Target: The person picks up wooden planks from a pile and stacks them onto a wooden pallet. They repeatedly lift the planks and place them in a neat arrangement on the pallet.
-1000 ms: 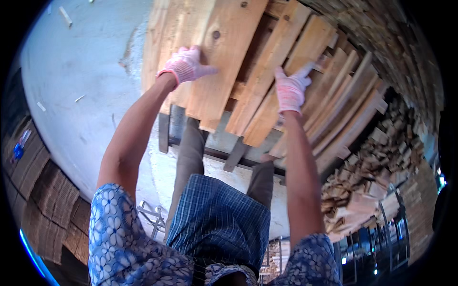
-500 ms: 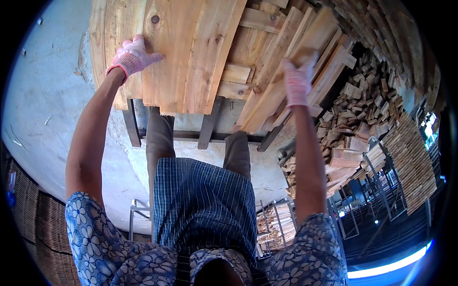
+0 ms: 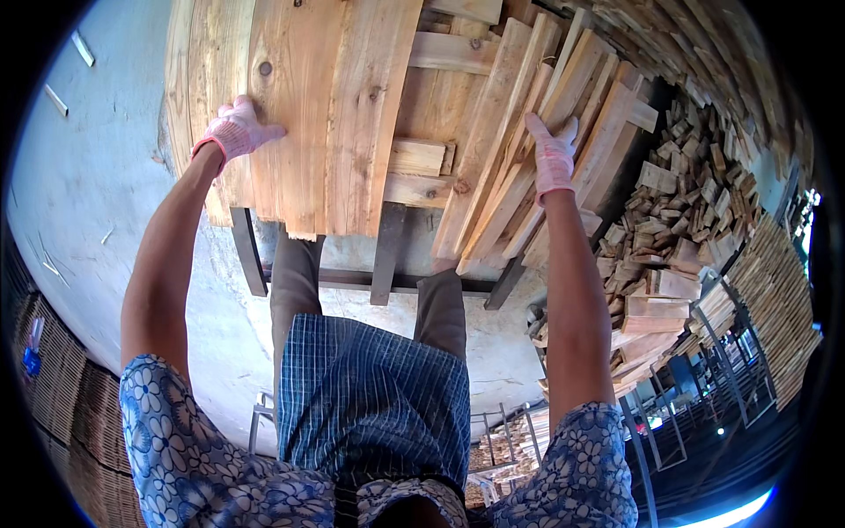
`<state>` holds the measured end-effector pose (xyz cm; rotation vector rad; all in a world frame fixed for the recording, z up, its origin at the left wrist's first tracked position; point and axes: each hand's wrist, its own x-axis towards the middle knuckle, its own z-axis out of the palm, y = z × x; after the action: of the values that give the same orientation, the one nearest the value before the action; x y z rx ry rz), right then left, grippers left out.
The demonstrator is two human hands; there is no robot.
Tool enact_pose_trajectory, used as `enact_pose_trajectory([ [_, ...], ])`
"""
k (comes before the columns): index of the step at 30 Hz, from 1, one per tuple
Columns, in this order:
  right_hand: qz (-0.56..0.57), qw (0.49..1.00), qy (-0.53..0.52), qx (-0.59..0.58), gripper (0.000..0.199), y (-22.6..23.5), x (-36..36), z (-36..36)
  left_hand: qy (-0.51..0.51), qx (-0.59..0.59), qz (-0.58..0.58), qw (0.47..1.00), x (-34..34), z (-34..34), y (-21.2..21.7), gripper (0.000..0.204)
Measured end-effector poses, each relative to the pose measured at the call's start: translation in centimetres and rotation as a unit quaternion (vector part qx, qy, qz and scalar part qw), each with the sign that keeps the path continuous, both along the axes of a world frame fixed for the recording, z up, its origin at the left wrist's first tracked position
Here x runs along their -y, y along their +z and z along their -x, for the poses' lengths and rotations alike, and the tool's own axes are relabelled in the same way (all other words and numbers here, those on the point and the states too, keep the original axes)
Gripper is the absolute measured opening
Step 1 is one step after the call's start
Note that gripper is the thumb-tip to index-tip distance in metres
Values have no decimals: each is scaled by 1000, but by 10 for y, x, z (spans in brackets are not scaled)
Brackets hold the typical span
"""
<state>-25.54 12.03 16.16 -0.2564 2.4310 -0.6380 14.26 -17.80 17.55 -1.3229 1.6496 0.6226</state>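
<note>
My left hand, in a pale pink knitted glove, lies on the row of wide, knotty wooden planks at the left. Its fingers are spread, with the thumb pointing right. My right hand, gloved alike, grips a narrow wooden board in the pile of loose boards at the right. Thumb and fingers straddle the board, which slants from far right to near left. Several other narrow boards lean beside it. Crosswise wood pieces lie between the planks and the narrow boards.
Dark metal bars support the wood in front of my legs. A heap of short wood offcuts lies at the right. Stacked strips stand beyond it. Woven brown panels are at the lower left, beside the concrete floor.
My right hand, blurred before, is now sharper and slightly lower, and the board under it has tilted more onto its edge. The left hand stays on the planks. The whole view has shifted a little.
</note>
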Motion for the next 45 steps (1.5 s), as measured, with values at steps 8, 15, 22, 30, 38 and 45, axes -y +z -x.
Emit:
enact_pose_trajectory([
  [8, -211, 973, 47, -77, 121, -5, 5, -6, 40, -424, 31, 904, -150, 140, 43, 52],
  [15, -40, 997, 73, 1, 124, -9, -8, 18, 409, -409, -170, 798, -224, 246, -34, 80],
  [22, -90, 993, 58, -38, 113, -3, -7, 2, 176, -304, 13, 936, -179, 231, 43, 71],
  [30, -111, 993, 39, 16, 108, 15, 15, -34, 113, -262, 225, 932, -176, 214, 3, 54],
  [38, -172, 974, 109, -104, 112, 15, -34, -103, 64, -285, 212, 933, -186, 226, -6, 65],
  [45, -221, 973, 62, -36, 113, 15, 10, -96, 106, -361, 288, 880, -111, 101, 28, 68],
])
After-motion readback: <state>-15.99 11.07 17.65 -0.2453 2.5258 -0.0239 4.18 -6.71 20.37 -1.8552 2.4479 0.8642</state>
